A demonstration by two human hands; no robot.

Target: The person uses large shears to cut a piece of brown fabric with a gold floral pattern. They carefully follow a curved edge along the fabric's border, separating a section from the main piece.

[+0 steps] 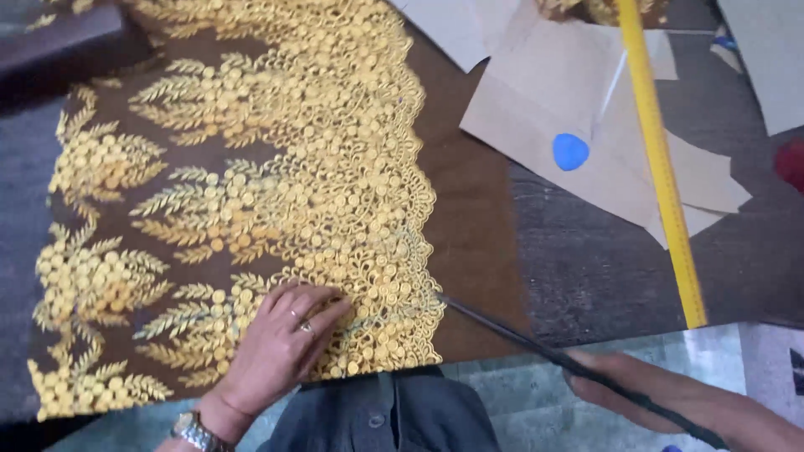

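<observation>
Nearest the camera, the right hand (662, 398) closes around dark scissors (536, 347), whose long blades run up-left, tip just touching the scalloped right edge of the gold lace (335, 167). Left hand (280, 347) lies flat and open on that lace, just left of the tip, gripping nothing. Farther right on the worktop (586, 276) sit paper patterns (553, 109), blue chalk (570, 151) and a yellow ruler (662, 167), well apart.
</observation>
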